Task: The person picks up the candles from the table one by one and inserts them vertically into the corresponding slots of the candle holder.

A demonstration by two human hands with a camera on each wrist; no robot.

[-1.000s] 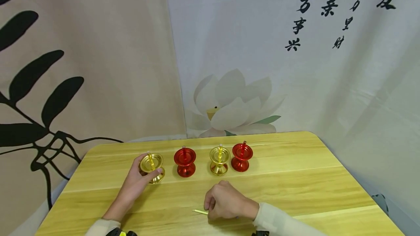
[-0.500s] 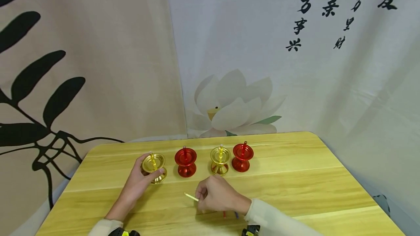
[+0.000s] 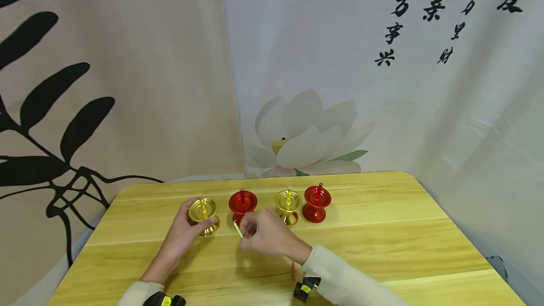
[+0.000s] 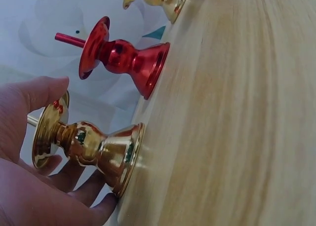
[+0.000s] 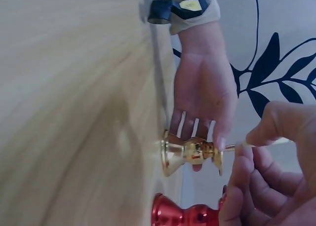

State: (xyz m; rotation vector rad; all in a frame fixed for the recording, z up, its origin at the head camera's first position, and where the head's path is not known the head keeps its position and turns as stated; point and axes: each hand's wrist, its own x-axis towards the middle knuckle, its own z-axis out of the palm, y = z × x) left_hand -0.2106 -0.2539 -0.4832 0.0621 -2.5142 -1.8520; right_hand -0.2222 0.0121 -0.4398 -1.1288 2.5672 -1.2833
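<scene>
My left hand (image 3: 180, 235) holds the leftmost gold candle holder (image 3: 204, 211), thumb at its dish and fingers behind it. In the left wrist view this holder (image 4: 89, 144) stands upright on the tabletop, a thin post rising from its dish. My right hand (image 3: 272, 236) pinches a thin pale-yellow candle (image 3: 238, 229), tip up and leaning left, in front of a red candle holder (image 3: 242, 202). The right wrist view has the right fingertips (image 5: 242, 162) near the post of the gold holder (image 5: 195, 151); whether they touch cannot be told.
Right of that red holder stand another gold holder (image 3: 288, 201) and another red one (image 3: 317, 198), in a row. A thin red stick (image 3: 293, 271) lies below the right wrist. The wooden table (image 3: 403, 230) ends at a printed cloth backdrop (image 3: 306, 60).
My right hand has moved left and away from me, raising the pale-yellow candle and tilting it more upright. The left hand stays at the gold holder.
</scene>
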